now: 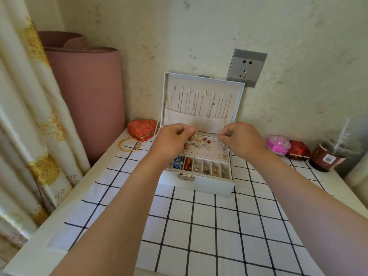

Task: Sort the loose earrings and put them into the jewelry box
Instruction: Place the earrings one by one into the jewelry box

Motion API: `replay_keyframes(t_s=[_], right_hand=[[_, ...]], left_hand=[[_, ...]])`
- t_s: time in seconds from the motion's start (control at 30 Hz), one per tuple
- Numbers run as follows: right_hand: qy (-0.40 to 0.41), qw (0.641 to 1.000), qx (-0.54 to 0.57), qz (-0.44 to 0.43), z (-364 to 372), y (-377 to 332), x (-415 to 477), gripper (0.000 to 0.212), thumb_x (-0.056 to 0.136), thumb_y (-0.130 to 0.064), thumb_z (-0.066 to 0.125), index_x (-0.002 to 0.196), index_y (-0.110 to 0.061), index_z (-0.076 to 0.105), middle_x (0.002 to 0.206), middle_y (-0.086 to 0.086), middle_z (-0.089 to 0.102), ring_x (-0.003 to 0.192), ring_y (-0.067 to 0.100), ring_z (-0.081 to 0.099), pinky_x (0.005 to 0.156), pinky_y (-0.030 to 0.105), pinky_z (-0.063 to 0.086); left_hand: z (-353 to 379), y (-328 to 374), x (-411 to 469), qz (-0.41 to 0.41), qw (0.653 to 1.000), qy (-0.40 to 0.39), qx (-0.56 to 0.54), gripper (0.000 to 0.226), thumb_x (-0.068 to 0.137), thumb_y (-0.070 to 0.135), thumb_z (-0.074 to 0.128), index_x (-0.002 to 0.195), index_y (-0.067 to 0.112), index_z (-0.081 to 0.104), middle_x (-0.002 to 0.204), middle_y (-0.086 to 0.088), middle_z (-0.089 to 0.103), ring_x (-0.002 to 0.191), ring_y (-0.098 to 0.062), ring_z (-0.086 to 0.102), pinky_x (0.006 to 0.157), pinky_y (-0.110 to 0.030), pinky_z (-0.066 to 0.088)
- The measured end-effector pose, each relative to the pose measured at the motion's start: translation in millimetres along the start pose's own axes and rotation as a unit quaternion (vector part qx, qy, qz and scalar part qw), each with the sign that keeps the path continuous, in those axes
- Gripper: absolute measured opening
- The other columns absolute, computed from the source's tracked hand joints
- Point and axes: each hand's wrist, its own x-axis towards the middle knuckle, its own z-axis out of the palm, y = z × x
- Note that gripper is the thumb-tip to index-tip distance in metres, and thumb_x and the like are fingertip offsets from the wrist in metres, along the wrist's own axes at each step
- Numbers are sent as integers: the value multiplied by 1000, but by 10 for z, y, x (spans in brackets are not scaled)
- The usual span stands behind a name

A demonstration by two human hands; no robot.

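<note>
A white jewelry box (196, 186) stands open on the checked cloth, its lid (201, 84) upright against the wall with thin necklaces hanging inside. Several earrings (203, 144) sit on the perforated panel, and more lie in the front compartments (201, 168). My left hand (173, 139) hovers over the panel's left side, fingertips pinching a small pearl-like earring (196, 136). My right hand (242, 139) is over the panel's right side, thumb and forefinger pinched on something too small to identify.
A red heart-shaped box (141, 128) and gold bangles (129, 144) lie left of the jewelry box. On the right are a pink bundle (277, 144), a red box (298, 150) and a plastic drink cup (331, 155). A rolled pink mat (87, 92) and a curtain (29, 116) stand at left.
</note>
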Motion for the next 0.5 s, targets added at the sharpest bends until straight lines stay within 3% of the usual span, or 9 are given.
replay_keyframes(t_s=[0.17, 0.3, 0.5], right_hand=[[6, 998, -43, -35, 65, -49, 26, 4, 88, -29, 73, 88, -28, 77, 85, -14, 65, 85, 10, 64, 76, 35, 55], [5, 993, -89, -75, 74, -88, 49, 6, 89, -27, 70, 89, -27, 76, 83, -14, 59, 81, 11, 62, 69, 29, 51], [24, 993, -87, -78, 114, -87, 20, 7, 89, -28, 71, 86, -26, 77, 83, -14, 60, 81, 11, 62, 69, 32, 52]], left_hand=[[38, -13, 11, -13, 1000, -12, 16, 16, 96, 30, 60, 99, 24, 74, 93, -4, 73, 63, -6, 60, 59, -20, 47], [30, -11, 2, -3, 1000, -10, -8, 16, 94, 17, 63, 108, 19, 72, 90, -2, 70, 59, -4, 58, 47, -9, 41], [36, -5, 7, 0, 1000, -4, -12, 16, 94, 16, 64, 108, 20, 71, 100, -7, 72, 63, -7, 59, 44, -8, 39]])
